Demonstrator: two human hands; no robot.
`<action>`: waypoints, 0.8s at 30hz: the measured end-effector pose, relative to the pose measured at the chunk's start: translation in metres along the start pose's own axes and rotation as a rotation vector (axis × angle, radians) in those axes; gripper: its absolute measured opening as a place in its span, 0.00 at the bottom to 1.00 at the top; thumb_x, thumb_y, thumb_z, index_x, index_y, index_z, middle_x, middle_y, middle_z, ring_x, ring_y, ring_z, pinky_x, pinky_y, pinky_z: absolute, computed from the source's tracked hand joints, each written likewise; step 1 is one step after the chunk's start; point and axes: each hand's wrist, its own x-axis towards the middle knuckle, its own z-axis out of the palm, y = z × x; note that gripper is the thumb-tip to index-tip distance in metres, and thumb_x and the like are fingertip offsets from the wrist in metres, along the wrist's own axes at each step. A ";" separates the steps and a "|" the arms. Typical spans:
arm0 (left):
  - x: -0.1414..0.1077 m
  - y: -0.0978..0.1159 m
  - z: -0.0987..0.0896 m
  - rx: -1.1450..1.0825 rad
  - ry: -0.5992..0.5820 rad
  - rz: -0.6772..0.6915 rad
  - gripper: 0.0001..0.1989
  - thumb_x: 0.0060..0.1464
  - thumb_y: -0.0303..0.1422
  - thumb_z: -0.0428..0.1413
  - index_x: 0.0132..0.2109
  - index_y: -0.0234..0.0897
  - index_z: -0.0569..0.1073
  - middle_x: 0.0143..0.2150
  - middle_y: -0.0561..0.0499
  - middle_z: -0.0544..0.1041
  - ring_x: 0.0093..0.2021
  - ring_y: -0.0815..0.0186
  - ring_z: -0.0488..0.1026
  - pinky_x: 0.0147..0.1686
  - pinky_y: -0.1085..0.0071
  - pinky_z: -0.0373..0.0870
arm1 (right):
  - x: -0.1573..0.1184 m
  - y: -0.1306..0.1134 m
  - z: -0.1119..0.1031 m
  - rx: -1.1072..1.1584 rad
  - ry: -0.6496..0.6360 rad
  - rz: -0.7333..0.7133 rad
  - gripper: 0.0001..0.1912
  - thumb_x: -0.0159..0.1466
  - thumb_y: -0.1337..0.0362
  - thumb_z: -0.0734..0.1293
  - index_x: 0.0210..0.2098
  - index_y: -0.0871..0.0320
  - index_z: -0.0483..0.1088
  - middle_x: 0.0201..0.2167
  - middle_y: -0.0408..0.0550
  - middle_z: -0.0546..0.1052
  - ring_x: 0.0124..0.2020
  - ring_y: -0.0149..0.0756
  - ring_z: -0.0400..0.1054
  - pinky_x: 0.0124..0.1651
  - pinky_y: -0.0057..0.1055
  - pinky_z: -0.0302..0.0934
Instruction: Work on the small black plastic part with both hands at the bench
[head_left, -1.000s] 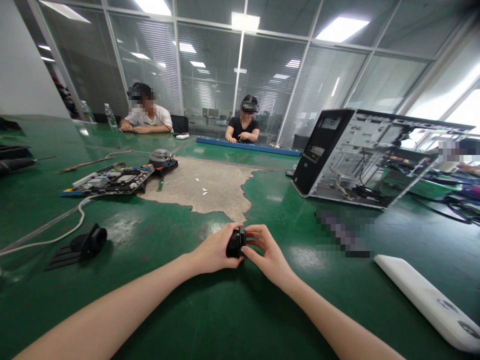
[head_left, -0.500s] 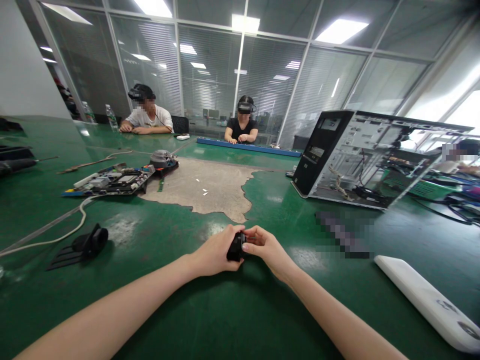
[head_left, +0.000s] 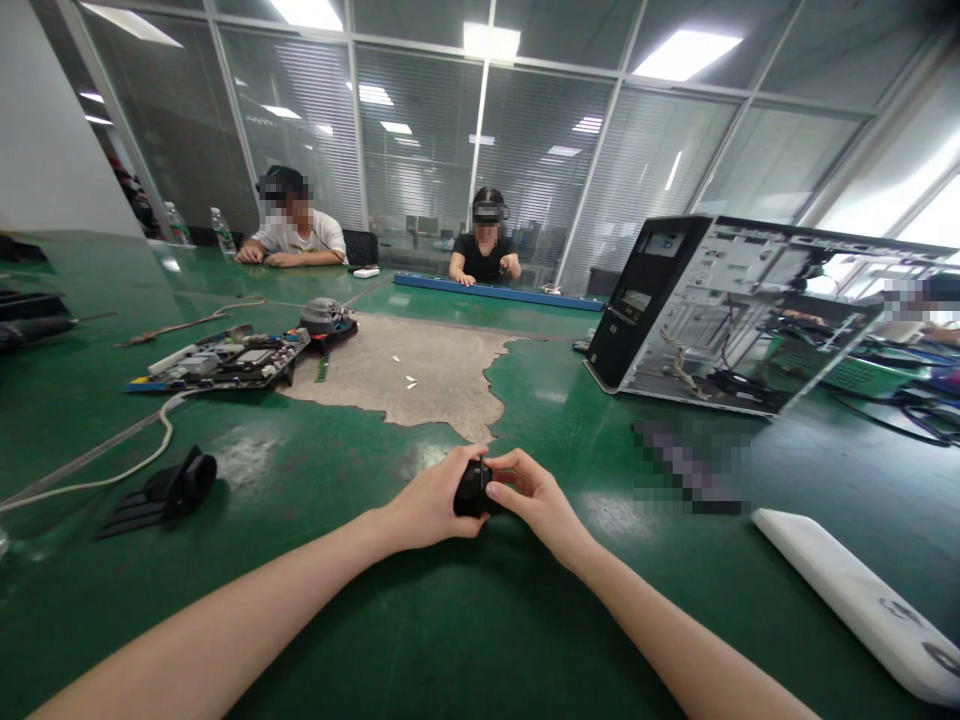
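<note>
A small black object [head_left: 471, 490], rounded and boxy, is between my two hands above the near middle of the green table [head_left: 360, 620]. My left hand [head_left: 435, 497] wraps round its left side, thumb below and fingers over the top. From the right, my right hand [head_left: 529, 488] pinches its edge between thumb and fingertips. The fingers cover much of the object, so its exact kind cannot be made out. To the left lies a black plastic part [head_left: 169, 490] with a round collar and slatted fins.
Left of a bare brown patch [head_left: 420, 370] sits a circuit board [head_left: 232, 360] beside a fan-like cooler [head_left: 326, 318]. An opened computer case [head_left: 675, 320] stands at right, with a white panel [head_left: 847, 600] nearer me. Two people sit across the table behind a blue bar [head_left: 495, 291].
My hands stay nearly in place; the black object is turned slightly between them. Across the table, the middle person has lifted one hand.
</note>
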 end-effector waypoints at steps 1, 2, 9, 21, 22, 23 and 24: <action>0.000 0.000 0.000 -0.001 0.000 -0.002 0.34 0.41 0.31 0.57 0.55 0.39 0.51 0.51 0.46 0.63 0.47 0.58 0.66 0.45 0.64 0.63 | 0.000 0.000 0.000 -0.012 0.006 -0.004 0.11 0.51 0.61 0.67 0.33 0.55 0.64 0.35 0.44 0.70 0.39 0.35 0.65 0.40 0.34 0.62; 0.000 0.000 0.000 -0.002 0.000 -0.005 0.34 0.41 0.31 0.57 0.55 0.39 0.51 0.51 0.46 0.63 0.47 0.58 0.66 0.45 0.64 0.63 | 0.000 0.000 0.001 -0.026 0.012 -0.009 0.11 0.51 0.61 0.67 0.33 0.55 0.64 0.35 0.44 0.70 0.39 0.34 0.65 0.40 0.33 0.62; 0.001 -0.001 0.000 -0.019 -0.011 -0.020 0.33 0.41 0.30 0.56 0.55 0.39 0.52 0.51 0.46 0.64 0.48 0.58 0.65 0.46 0.63 0.63 | 0.002 0.002 0.002 -0.104 0.009 -0.025 0.13 0.53 0.64 0.66 0.39 0.55 0.64 0.39 0.46 0.69 0.40 0.34 0.65 0.43 0.34 0.61; 0.002 -0.005 0.003 -0.075 0.026 -0.101 0.37 0.38 0.30 0.57 0.56 0.38 0.49 0.46 0.46 0.66 0.42 0.58 0.68 0.41 0.63 0.65 | -0.001 0.003 0.004 -0.044 -0.014 -0.057 0.14 0.52 0.64 0.66 0.38 0.54 0.63 0.39 0.45 0.68 0.43 0.35 0.64 0.41 0.33 0.64; 0.001 -0.005 0.003 -0.070 0.023 -0.099 0.37 0.38 0.30 0.57 0.56 0.38 0.50 0.46 0.46 0.66 0.42 0.58 0.68 0.41 0.63 0.65 | -0.002 0.003 0.005 -0.048 -0.006 -0.050 0.12 0.53 0.64 0.66 0.37 0.55 0.63 0.38 0.45 0.68 0.41 0.35 0.65 0.39 0.32 0.64; 0.001 -0.005 0.003 -0.065 0.020 -0.099 0.36 0.39 0.30 0.57 0.55 0.38 0.50 0.46 0.46 0.67 0.42 0.58 0.68 0.40 0.63 0.65 | -0.001 0.002 0.005 -0.051 0.001 -0.048 0.11 0.54 0.64 0.65 0.37 0.55 0.63 0.37 0.45 0.68 0.41 0.34 0.65 0.38 0.31 0.64; 0.001 -0.004 0.003 -0.062 0.018 -0.099 0.36 0.39 0.31 0.57 0.55 0.38 0.51 0.45 0.46 0.67 0.42 0.58 0.68 0.40 0.64 0.65 | -0.001 0.002 0.005 -0.056 0.006 -0.052 0.11 0.54 0.64 0.65 0.37 0.54 0.63 0.37 0.45 0.68 0.41 0.34 0.65 0.38 0.31 0.64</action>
